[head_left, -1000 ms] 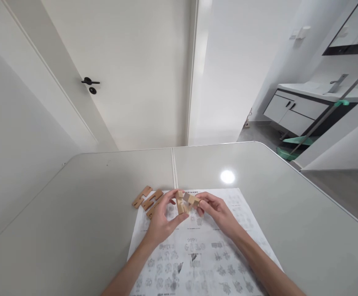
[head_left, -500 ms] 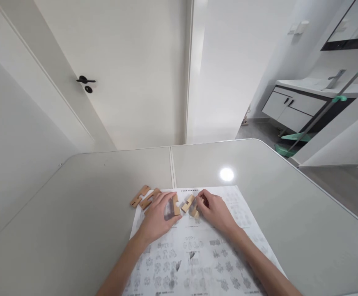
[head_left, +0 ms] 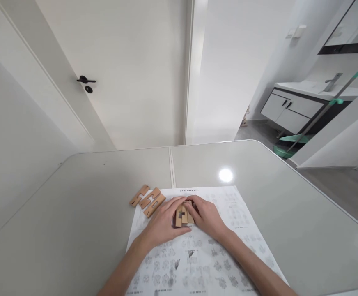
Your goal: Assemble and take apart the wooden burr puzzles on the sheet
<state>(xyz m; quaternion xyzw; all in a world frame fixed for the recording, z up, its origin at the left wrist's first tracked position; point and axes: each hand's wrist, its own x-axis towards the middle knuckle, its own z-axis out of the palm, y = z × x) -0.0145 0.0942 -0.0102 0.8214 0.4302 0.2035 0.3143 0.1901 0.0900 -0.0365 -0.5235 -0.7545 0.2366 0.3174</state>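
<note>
Several notched wooden puzzle pieces (head_left: 181,217) stand side by side between my hands on a printed sheet (head_left: 194,263). My left hand (head_left: 163,220) curves round their left side, fingers at the far end and thumb at the near end. From the right, my right hand (head_left: 206,214) closes on the rightmost piece, its fingertips bent over the top and partly hiding it. A dark gap shows where the notches of the pieces meet. Left of my left hand lie a slotted wooden piece (head_left: 154,205) and two notched wooden pieces (head_left: 140,195), flat and close together.
The sheet, printed with small diagrams, lies on a grey-white table (head_left: 74,230) with a seam down its middle. Beyond the table are a white door with a black handle (head_left: 85,80) and, at right, a sink cabinet (head_left: 292,107) and a green-and-grey broom (head_left: 336,100).
The pieces that stood apart between my hands are now side by side. My right hand has moved left and nearer to me; my left hand has shifted right, uncovering the slotted piece.
</note>
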